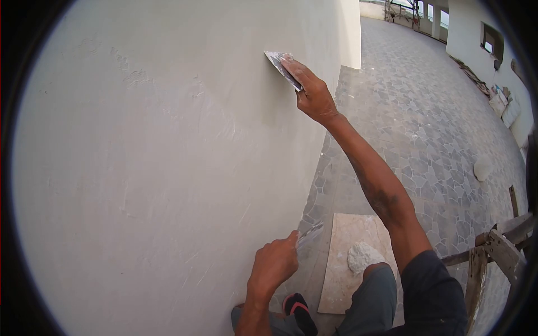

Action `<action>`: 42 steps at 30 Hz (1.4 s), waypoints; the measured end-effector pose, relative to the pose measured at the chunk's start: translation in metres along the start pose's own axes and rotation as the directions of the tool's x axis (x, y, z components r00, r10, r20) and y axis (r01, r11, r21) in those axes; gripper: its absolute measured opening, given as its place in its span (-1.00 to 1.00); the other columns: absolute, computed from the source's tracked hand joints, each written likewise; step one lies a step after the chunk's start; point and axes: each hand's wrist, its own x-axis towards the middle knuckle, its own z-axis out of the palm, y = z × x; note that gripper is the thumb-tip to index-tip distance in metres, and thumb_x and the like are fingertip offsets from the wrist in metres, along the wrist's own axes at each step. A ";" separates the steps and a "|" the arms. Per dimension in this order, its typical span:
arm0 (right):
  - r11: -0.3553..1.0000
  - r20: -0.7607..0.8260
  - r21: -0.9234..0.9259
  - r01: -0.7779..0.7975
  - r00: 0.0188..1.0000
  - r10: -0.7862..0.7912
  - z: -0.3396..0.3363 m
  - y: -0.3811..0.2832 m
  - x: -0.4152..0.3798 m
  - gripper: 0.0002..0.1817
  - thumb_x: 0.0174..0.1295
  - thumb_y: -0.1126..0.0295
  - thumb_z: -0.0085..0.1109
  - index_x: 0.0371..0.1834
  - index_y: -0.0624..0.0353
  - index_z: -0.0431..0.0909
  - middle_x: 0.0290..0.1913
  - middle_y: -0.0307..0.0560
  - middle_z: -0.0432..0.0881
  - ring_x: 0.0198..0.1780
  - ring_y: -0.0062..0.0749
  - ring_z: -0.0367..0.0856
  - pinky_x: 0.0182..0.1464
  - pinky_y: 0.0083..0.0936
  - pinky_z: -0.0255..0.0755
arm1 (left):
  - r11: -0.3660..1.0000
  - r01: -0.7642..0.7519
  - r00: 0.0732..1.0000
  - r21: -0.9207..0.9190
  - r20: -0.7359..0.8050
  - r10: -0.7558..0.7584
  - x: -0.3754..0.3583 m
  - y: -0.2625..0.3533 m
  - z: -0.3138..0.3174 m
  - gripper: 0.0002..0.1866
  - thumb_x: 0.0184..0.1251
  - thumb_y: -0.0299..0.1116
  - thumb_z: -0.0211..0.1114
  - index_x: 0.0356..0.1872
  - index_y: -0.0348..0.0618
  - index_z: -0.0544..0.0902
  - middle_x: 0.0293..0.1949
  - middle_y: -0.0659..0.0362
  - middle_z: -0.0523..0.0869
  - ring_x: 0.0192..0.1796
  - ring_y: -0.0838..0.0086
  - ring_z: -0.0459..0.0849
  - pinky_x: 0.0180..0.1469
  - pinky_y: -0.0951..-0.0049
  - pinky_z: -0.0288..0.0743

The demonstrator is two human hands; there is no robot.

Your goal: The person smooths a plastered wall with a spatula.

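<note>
My right hand (312, 95) reaches up along the plastered wall (168, 157), its fingers closed on a wide putty knife (284, 71). That blade lies at a slant on or very near the wall surface; white filler smears it and my fingers. Lower down, my left hand (274, 262) is wrapped round a second putty knife (310, 235), whose coated blade points up and right, off the wall. Below and right of it, a heap of white putty (363, 257) rests on a beige board (334, 280) on the floor. My knee covers part of the board.
Irregular grey stone paving (414, 112) stretches away to the right. A wooden trestle (493, 252) stands close on my right. Farther off are a white rounded object (482, 168), sacks (501, 103) and planks (473, 77) along the opposite wall. My sandalled foot (297, 308) is beside the board.
</note>
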 end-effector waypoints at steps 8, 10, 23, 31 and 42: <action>0.994 0.114 -0.089 0.062 0.992 -0.052 0.002 -0.029 -0.071 -0.25 -0.08 0.88 -0.02 0.29 0.16 0.46 0.22 0.03 0.55 0.28 -0.03 0.51 0.25 -0.27 0.51 | 1.000 -0.018 1.000 0.013 -0.006 0.018 0.000 -0.001 0.000 -0.72 0.42 -0.33 0.10 0.08 -0.17 0.54 -0.38 -0.15 0.71 -0.27 -0.14 0.68 -0.17 -0.07 0.54; 0.999 0.164 -0.047 0.007 0.986 0.001 -0.015 -0.029 -0.072 -0.34 0.01 0.83 -0.02 0.27 0.20 0.47 0.18 0.06 0.58 0.21 -0.05 0.56 0.19 -0.30 0.53 | 1.000 -0.015 1.000 0.007 -0.006 0.015 -0.001 0.002 -0.002 -0.72 0.42 -0.32 0.09 0.07 -0.17 0.54 -0.39 -0.16 0.71 -0.27 -0.15 0.68 -0.17 -0.08 0.54; 0.572 0.259 0.064 -0.818 0.567 0.782 -0.015 -0.008 0.008 -0.71 0.27 0.44 -0.10 -0.03 0.34 0.50 -0.33 0.09 0.59 -0.29 -0.22 0.57 -0.17 -0.29 0.45 | 1.000 0.011 1.000 0.021 0.009 -0.011 -0.001 0.003 -0.002 -0.68 0.42 -0.31 0.08 0.13 -0.17 0.54 -0.34 -0.17 0.72 -0.23 -0.14 0.69 -0.13 -0.06 0.54; 0.909 0.304 0.245 -0.336 0.917 0.257 -0.032 -0.093 -0.047 -0.53 0.28 0.64 -0.05 0.29 0.20 0.42 0.15 0.05 0.56 -0.03 -0.15 0.62 0.01 -0.33 0.49 | 1.000 0.001 1.000 0.026 0.020 -0.001 -0.003 0.005 -0.006 -0.72 0.39 -0.38 0.05 0.06 -0.18 0.54 -0.36 -0.17 0.73 -0.25 -0.14 0.71 -0.17 -0.08 0.55; 0.518 0.216 0.324 -0.791 0.595 0.774 -0.024 0.060 0.030 -0.81 0.20 0.46 -0.06 -0.30 0.37 0.51 -0.39 -0.11 0.53 -0.34 -0.43 0.46 -0.27 -0.33 0.38 | 0.999 0.027 0.999 0.021 0.037 -0.028 -0.001 0.005 -0.004 -0.67 0.43 -0.31 0.07 0.14 -0.17 0.53 -0.32 -0.17 0.72 -0.22 -0.14 0.69 -0.12 -0.06 0.54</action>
